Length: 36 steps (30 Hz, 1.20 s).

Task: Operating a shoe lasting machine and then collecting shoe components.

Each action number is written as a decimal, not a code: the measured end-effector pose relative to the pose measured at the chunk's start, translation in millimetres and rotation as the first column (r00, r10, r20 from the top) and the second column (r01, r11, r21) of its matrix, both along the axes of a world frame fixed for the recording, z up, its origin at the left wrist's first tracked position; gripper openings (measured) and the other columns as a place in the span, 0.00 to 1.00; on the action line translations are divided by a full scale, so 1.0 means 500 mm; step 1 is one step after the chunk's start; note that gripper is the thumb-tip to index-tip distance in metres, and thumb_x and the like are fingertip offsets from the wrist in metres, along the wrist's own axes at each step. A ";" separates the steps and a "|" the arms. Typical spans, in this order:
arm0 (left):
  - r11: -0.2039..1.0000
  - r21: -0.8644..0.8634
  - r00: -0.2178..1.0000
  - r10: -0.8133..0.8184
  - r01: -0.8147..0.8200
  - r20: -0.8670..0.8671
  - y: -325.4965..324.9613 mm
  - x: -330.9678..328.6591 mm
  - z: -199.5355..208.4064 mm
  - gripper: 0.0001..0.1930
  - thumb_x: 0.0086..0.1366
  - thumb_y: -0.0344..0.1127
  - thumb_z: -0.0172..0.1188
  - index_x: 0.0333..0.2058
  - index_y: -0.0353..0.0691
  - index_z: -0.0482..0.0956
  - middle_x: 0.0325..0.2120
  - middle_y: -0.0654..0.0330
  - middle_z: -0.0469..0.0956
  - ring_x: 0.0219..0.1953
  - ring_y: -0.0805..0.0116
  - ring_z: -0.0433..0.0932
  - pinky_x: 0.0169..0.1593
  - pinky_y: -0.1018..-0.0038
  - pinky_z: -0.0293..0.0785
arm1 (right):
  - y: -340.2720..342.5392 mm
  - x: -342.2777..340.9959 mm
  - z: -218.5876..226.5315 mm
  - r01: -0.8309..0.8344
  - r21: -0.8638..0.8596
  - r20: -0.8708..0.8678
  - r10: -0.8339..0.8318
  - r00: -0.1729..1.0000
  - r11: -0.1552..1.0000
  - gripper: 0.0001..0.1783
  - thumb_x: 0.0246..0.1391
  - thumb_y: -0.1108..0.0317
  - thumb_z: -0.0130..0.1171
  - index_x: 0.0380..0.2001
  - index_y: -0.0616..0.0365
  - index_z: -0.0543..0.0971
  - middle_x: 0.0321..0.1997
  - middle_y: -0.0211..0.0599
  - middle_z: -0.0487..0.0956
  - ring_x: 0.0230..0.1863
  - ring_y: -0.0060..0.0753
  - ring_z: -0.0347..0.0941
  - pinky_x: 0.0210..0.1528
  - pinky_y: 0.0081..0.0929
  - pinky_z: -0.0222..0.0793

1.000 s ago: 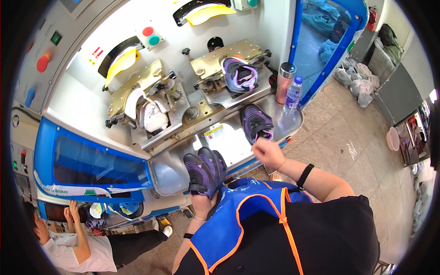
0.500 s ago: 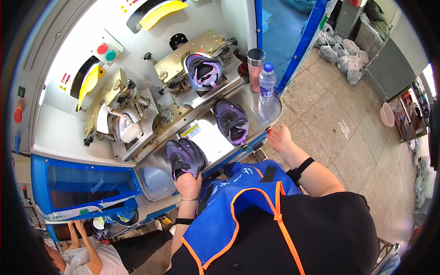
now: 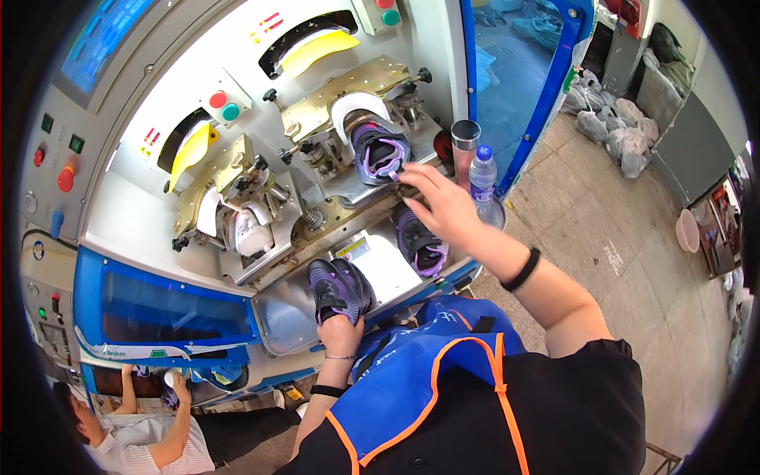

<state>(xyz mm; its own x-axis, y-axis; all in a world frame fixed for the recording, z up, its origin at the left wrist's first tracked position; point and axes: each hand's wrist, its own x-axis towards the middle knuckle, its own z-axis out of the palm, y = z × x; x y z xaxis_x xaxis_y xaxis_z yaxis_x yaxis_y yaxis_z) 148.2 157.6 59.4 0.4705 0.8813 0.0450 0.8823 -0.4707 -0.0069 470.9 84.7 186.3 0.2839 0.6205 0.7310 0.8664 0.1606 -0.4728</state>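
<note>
My left hand [image 3: 340,336] is closed round the near end of a pair of dark grey and purple sneakers [image 3: 339,289], held side by side over the metal ledge. My right hand [image 3: 445,207] reaches up to the machine's right station, fingers extended and thumb apart. Its fingertips are at the lilac-edged collar of a shoe upper [image 3: 381,150]; whether they touch it I cannot tell. Behind that upper, a curved white pad shows under the brass-coloured clamp plate [image 3: 321,111]. Another dark purple sneaker [image 3: 421,244] lies on the ledge below my right forearm, partly covered by it.
The left station [image 3: 252,233] carries a whitish form. A pink tumbler [image 3: 464,150] and a water bottle [image 3: 482,178] stand at the ledge's right end, close to my right forearm. A white plate [image 3: 388,273] lies between the sneakers. Another person [image 3: 154,435] works at lower left.
My right hand has moved from beside the ledge up to the upper at the right station. That upper sits farther out from the clamp, exposing the white pad. My left hand keeps its hold.
</note>
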 end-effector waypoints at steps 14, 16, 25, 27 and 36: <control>0.988 0.111 0.959 -0.133 0.107 0.251 0.012 -0.033 -0.043 0.20 0.49 0.51 0.69 0.17 0.38 0.80 0.19 0.49 0.78 0.26 0.46 0.78 0.38 0.57 0.73 | 0.222 0.042 -0.003 0.058 -0.143 -0.301 -0.100 0.948 0.988 0.19 0.56 0.52 0.56 0.29 0.60 0.74 0.36 0.49 0.77 0.39 0.56 0.73 0.40 0.44 0.68; 0.996 -0.084 0.986 -0.003 0.017 0.164 0.030 -0.013 -0.018 0.20 0.49 0.51 0.68 0.16 0.38 0.80 0.17 0.49 0.78 0.24 0.46 0.78 0.37 0.58 0.73 | 0.238 0.052 0.088 0.152 -0.192 -0.144 -0.181 0.973 0.970 0.20 0.54 0.52 0.58 0.24 0.60 0.76 0.28 0.49 0.77 0.32 0.57 0.75 0.35 0.46 0.70; 0.997 0.059 0.990 -0.050 0.043 0.128 0.059 -0.013 -0.058 0.18 0.47 0.48 0.69 0.16 0.39 0.78 0.17 0.49 0.76 0.23 0.47 0.77 0.32 0.56 0.73 | -0.069 -0.084 0.149 -0.228 -0.068 0.217 0.238 0.947 0.971 0.24 0.31 0.56 0.78 0.17 0.53 0.70 0.20 0.32 0.67 0.20 0.34 0.62 0.19 0.28 0.58; 1.000 -0.014 0.989 -0.012 0.015 0.148 0.059 -0.011 -0.058 0.18 0.47 0.47 0.69 0.16 0.38 0.78 0.17 0.48 0.76 0.24 0.47 0.77 0.33 0.56 0.73 | -0.121 -0.076 0.025 -0.136 -0.185 0.105 0.157 0.982 0.973 0.22 0.31 0.57 0.77 0.18 0.53 0.71 0.19 0.32 0.67 0.20 0.38 0.65 0.21 0.30 0.61; 0.996 -0.086 0.983 -0.009 0.025 0.184 0.059 -0.006 -0.045 0.17 0.48 0.46 0.69 0.20 0.36 0.80 0.22 0.48 0.78 0.27 0.45 0.77 0.37 0.54 0.73 | -0.099 -0.099 -0.181 -0.025 -0.482 -0.064 -0.007 0.998 0.876 0.23 0.45 0.56 0.68 0.42 0.56 0.76 0.42 0.38 0.75 0.38 0.44 0.75 0.40 0.34 0.73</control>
